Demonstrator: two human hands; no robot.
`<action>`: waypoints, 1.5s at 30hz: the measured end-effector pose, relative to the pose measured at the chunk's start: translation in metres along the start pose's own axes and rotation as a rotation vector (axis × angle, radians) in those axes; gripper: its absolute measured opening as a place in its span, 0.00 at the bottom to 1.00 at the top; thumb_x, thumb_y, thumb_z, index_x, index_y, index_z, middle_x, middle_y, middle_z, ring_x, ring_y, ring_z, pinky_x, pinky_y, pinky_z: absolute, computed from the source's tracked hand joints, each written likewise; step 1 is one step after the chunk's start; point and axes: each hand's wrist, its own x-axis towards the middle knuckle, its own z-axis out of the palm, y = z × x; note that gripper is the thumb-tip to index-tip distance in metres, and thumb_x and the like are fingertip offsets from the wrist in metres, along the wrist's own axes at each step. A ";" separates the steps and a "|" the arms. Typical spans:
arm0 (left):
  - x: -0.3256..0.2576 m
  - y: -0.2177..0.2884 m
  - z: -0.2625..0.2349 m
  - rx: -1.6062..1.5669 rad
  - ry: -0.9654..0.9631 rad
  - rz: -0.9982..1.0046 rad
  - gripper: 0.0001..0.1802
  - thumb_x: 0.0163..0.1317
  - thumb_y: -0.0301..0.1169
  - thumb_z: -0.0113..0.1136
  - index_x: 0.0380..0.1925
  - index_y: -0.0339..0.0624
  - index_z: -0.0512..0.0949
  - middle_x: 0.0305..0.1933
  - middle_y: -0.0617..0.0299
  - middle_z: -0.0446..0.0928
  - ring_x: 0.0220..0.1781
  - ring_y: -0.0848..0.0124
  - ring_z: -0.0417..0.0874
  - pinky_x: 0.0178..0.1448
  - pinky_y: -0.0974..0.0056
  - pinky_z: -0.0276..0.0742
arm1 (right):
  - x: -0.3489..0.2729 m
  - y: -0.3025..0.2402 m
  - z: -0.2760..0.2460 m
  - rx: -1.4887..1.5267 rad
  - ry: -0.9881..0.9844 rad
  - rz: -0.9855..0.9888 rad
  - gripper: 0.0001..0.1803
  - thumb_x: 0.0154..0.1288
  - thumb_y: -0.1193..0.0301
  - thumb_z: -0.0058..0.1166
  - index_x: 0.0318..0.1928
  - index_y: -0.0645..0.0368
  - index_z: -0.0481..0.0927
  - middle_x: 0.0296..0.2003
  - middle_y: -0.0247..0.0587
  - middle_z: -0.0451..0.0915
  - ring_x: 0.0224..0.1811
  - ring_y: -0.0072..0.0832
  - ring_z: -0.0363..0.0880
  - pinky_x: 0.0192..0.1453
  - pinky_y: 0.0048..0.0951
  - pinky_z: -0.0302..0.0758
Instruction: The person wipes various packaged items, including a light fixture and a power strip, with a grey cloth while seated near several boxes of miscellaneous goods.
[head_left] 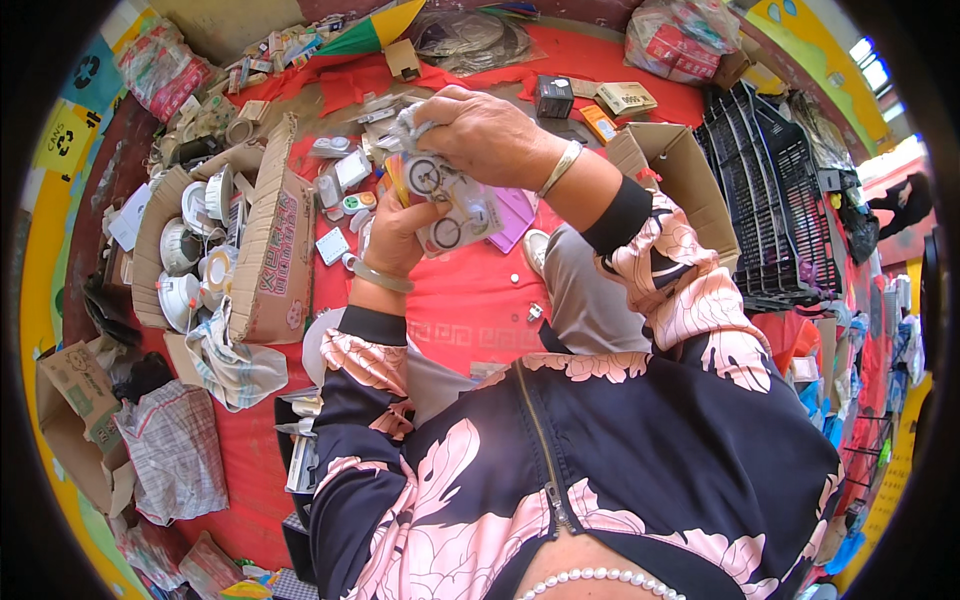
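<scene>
A person's left hand [393,235] pinches a clear packet [462,212] showing black wheels; above those fingers, the right hand [490,132] clutches a crumpled grey-white piece [407,128] (fingers curled).

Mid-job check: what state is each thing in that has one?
Left hand, closed on bicycle packet
Right hand, closed on pale crumpled material
Bicycle packet, held up
Left cardboard box, open, holding white fixtures
Right cardboard box, open
Jacket zipper, done up
</scene>
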 end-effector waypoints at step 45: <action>0.014 0.010 -0.021 -0.356 0.295 0.212 0.20 0.58 0.33 0.56 0.51 0.41 0.71 0.46 0.57 0.78 0.44 0.62 0.81 0.22 0.64 0.73 | -0.040 0.010 0.008 0.744 0.559 0.706 0.23 0.58 0.72 0.59 0.55 0.62 0.73 0.46 0.42 0.78 0.48 0.24 0.75 0.52 0.25 0.73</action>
